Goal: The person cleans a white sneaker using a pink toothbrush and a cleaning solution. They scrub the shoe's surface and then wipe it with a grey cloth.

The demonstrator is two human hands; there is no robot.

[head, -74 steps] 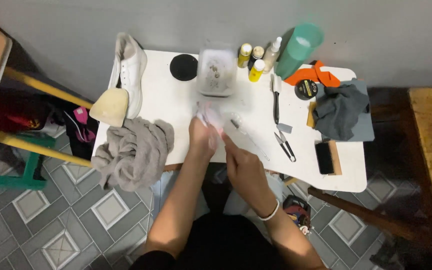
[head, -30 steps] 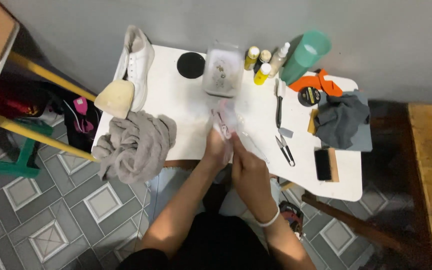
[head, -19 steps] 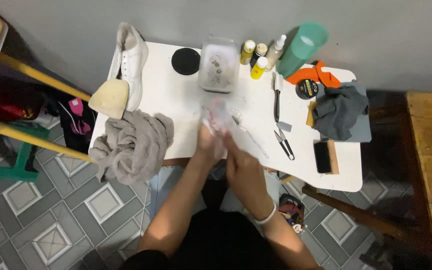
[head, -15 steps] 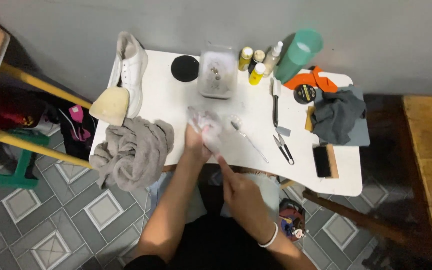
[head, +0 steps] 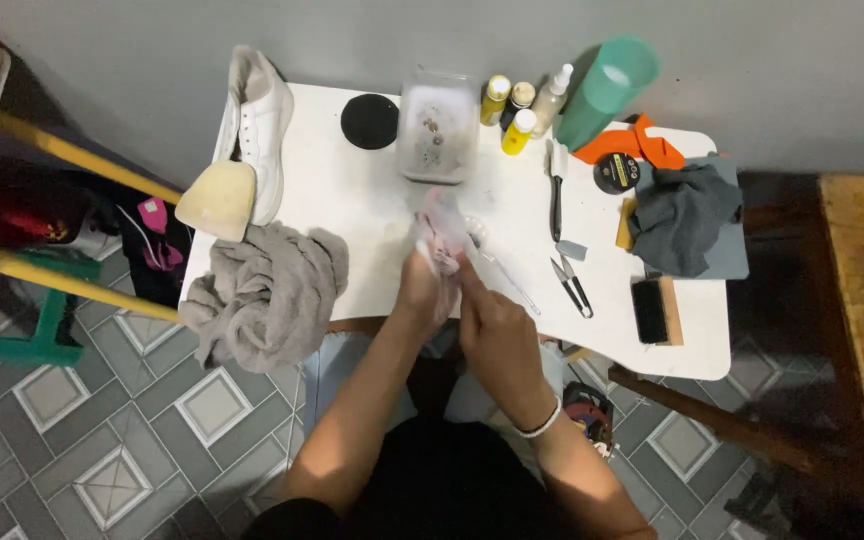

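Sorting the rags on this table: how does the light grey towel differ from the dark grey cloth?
The light grey towel is pale and bulky, and hangs over the table's left edge. The dark grey cloth is charcoal and smaller, and lies at the right, near the orange strap. Both are crumpled, and neither hand touches them.

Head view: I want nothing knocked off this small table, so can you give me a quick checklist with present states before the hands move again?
1. Left hand has a grip on the pale pink cloth: ok.
2. Right hand beside the cloth, holding anything: cannot tell.
3. Scissors lie apart from both hands: ok.
4. Grey towel fully on the table: not ok, it hangs over the left edge.
5. Small bottles upright by the wall: ok.
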